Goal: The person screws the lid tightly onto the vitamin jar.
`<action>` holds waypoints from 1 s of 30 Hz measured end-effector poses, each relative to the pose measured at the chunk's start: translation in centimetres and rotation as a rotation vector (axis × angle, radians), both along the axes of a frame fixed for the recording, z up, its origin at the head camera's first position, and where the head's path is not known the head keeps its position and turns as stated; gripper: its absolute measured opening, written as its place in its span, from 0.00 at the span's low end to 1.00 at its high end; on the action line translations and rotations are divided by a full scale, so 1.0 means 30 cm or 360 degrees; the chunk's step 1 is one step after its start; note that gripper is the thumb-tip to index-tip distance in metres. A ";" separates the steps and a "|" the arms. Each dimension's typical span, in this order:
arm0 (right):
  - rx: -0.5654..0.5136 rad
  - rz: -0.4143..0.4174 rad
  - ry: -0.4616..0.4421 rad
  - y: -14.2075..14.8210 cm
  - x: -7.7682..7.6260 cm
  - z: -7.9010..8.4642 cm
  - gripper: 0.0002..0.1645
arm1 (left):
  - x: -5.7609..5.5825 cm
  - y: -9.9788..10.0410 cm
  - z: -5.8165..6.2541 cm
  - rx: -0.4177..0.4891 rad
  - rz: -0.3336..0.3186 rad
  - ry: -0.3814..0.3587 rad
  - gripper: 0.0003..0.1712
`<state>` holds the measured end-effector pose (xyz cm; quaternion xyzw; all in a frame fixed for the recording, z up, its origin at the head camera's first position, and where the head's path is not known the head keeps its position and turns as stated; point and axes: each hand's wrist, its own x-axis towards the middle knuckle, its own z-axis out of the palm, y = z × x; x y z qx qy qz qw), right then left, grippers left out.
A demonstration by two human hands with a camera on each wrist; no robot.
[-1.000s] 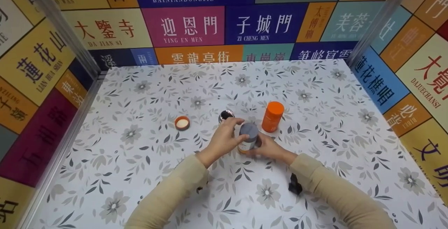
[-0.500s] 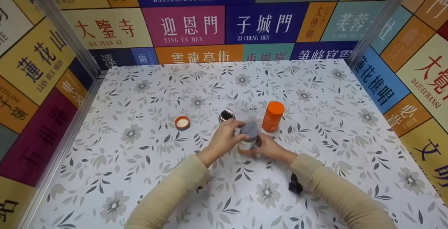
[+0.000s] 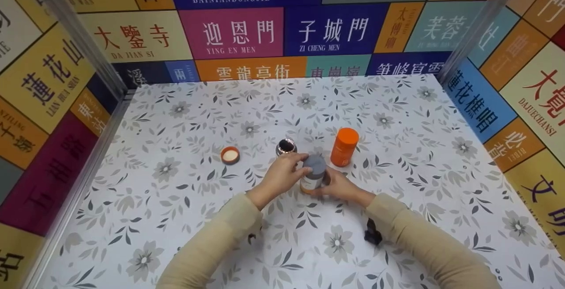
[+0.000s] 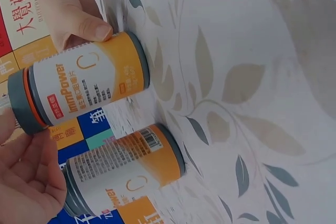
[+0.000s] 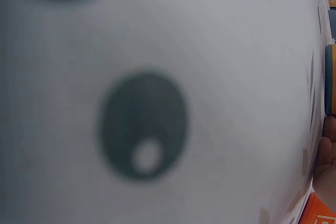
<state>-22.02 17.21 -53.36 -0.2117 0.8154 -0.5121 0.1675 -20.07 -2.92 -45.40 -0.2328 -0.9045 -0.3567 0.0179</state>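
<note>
A small bottle (image 3: 311, 182) with a white and orange label and a grey cap (image 3: 314, 164) stands on the floral table, just near of its middle. My left hand (image 3: 300, 165) grips the cap from the left with its fingers curled round it. From the right, my right hand (image 3: 329, 185) holds the bottle's body. In the left wrist view the same bottle (image 4: 89, 82) shows its "ImmPower" label. A thumb of the right hand (image 4: 79, 22) presses on its side there, and my left hand's fingers (image 4: 23, 177) are at the cap (image 4: 21, 106).
An orange-capped bottle (image 3: 344, 147) stands just right of the hands and an open bottle (image 3: 286, 147) with a dark mouth just behind them. A loose orange lid (image 3: 230, 155) lies further left. Sign-covered walls (image 3: 238, 33) close in three sides. The right wrist view shows only blurred tablecloth (image 5: 142, 124).
My left hand's fingers have shifted slightly round the grey cap. The bottle and my right hand stay where they were.
</note>
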 end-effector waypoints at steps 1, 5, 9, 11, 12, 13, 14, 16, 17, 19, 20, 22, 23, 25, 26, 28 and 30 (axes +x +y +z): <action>-0.0008 0.0004 -0.0001 -0.001 -0.001 -0.002 0.51 | 0.004 0.006 -0.001 -0.0019 0.0030 -0.0003 0.26; -0.0068 0.0039 -0.0003 -0.002 -0.003 -0.009 0.49 | 0.019 0.031 -0.006 -0.0058 0.0129 -0.0021 0.34; -0.0047 0.0044 0.0016 -0.002 -0.002 -0.007 0.48 | 0.022 0.043 -0.009 -0.0052 0.0167 -0.0010 0.33; -0.0003 0.0027 0.0037 -0.001 -0.001 -0.004 0.48 | 0.019 0.042 -0.009 -0.0047 0.0148 0.0001 0.32; 0.0021 0.0018 0.0048 0.000 0.000 -0.002 0.48 | 0.017 0.040 -0.009 -0.0044 0.0128 0.0005 0.32; 0.0037 0.0013 0.0060 0.000 0.000 -0.001 0.48 | 0.015 0.038 -0.009 -0.0046 0.0105 0.0011 0.31; 0.0060 0.0005 0.0074 0.002 0.001 0.000 0.48 | 0.012 0.036 -0.009 -0.0049 0.0079 0.0016 0.31; 0.0091 -0.0004 0.0094 0.003 0.001 0.001 0.48 | 0.006 0.032 -0.009 -0.0067 0.0036 0.0023 0.31; 0.0099 -0.0007 0.0098 0.003 0.001 0.002 0.49 | 0.002 0.030 -0.009 -0.0074 0.0016 0.0026 0.31; 0.0103 -0.0008 0.0097 0.003 0.001 0.003 0.49 | -0.005 0.026 -0.010 -0.0098 -0.0018 0.0038 0.31; 0.0095 -0.0003 0.0091 0.003 0.000 0.003 0.49 | -0.009 0.024 -0.010 -0.0109 -0.0036 0.0044 0.31; 0.0076 0.0000 0.0066 0.003 -0.002 0.004 0.50 | -0.016 0.019 -0.008 -0.0127 -0.0071 0.0061 0.31; 0.0064 0.0007 0.0060 0.003 -0.004 0.004 0.50 | -0.019 0.017 -0.008 -0.0136 -0.0086 0.0066 0.31; 0.0052 0.0021 0.0058 0.003 -0.007 0.005 0.49 | -0.024 0.013 -0.005 -0.0157 -0.0114 0.0080 0.31; 0.0050 0.0030 0.0059 0.004 -0.008 0.005 0.49 | -0.027 0.011 -0.005 -0.0166 -0.0126 0.0085 0.31; 0.0056 0.0040 0.0063 0.005 -0.011 0.005 0.49 | -0.030 0.008 -0.004 -0.0181 -0.0143 0.0095 0.31; 0.0060 0.0049 0.0062 0.006 -0.012 0.006 0.48 | -0.033 0.007 -0.005 -0.0189 -0.0159 0.0105 0.31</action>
